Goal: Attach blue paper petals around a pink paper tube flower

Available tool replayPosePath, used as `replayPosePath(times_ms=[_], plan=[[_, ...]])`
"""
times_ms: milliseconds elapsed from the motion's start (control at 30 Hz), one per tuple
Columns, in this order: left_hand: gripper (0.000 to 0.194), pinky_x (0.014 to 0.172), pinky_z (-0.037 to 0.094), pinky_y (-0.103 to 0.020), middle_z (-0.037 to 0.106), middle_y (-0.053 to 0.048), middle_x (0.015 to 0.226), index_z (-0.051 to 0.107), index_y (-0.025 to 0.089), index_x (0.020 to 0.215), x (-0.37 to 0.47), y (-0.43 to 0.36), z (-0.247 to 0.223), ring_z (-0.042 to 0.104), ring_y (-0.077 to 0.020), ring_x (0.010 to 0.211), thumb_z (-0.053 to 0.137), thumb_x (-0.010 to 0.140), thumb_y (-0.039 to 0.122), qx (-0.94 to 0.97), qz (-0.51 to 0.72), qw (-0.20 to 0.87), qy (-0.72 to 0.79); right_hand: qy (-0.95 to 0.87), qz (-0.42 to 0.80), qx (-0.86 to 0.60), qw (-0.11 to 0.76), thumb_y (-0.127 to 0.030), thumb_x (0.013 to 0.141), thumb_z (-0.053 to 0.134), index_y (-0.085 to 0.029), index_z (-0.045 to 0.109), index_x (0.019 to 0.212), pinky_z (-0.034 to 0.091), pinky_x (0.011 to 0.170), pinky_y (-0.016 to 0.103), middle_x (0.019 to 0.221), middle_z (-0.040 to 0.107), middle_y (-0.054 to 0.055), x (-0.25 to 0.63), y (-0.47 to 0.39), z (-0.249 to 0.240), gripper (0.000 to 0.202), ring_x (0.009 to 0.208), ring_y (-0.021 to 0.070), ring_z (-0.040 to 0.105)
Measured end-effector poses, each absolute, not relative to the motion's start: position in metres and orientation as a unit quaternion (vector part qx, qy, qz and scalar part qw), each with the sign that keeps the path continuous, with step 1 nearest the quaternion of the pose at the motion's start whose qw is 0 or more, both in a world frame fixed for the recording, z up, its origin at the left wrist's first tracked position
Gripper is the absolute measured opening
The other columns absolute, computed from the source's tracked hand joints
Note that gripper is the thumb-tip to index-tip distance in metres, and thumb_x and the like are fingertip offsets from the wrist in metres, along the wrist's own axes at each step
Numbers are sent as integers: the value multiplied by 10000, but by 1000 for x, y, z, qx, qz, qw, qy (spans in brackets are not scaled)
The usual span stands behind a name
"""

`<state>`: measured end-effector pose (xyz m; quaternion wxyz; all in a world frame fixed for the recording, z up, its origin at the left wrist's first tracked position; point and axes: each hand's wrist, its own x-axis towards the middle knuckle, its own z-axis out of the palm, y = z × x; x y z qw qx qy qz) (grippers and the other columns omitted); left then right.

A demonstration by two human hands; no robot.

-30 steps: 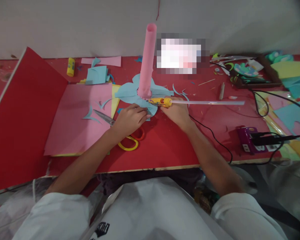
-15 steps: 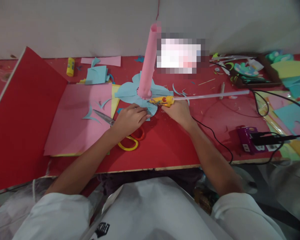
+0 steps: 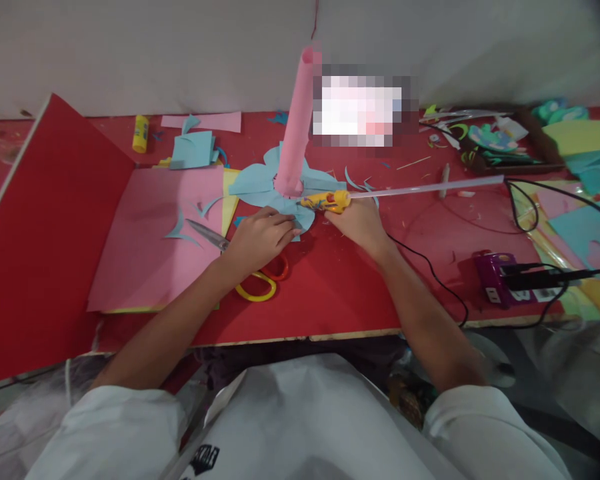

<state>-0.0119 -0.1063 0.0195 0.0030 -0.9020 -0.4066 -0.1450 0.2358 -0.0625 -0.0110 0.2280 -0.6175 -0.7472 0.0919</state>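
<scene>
A yellow glue gun (image 3: 326, 201) is gripped in my right hand (image 3: 360, 223), with a long clear glue stick (image 3: 425, 189) jutting from its back toward the right. Its nozzle points left, close to the foot of a pink paper tube (image 3: 296, 127). That tube stands slightly tilted on a light blue paper flower (image 3: 255, 183) with rounded petals. My left hand (image 3: 266, 239) has its fingers bent on the flower's near petal, holding it by the edge. Under my left wrist lie scissors (image 3: 257, 288) with yellow and red handles, partly hidden.
Pink paper sheets (image 3: 155, 233) with blue scraps lie left, beside a raised red board (image 3: 55, 247). A yellow glue tube (image 3: 141, 134) stands behind. To the right are a purple power adapter (image 3: 500, 280), black cables and a brown tray (image 3: 550, 163) of scraps. A blurred-out patch covers the back.
The glue gun and its stick have shifted very slightly to the right with my right hand. My left hand, the tube and the flower have stayed in place.
</scene>
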Motion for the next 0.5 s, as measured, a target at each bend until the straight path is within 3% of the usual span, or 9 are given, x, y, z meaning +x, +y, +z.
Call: replayPosePath(times_ms=[500], plan=[[420,954,584,-429,798,-85,1210,829,165,1103,-13,-107,15,713,-272,1097,459,1103,366,-897,-154,-5,-413,-755,52,-606,245,-277,877,604,-237,709,899,469,759,372,900,763,80,237,-66,-1,114,843,260,667]])
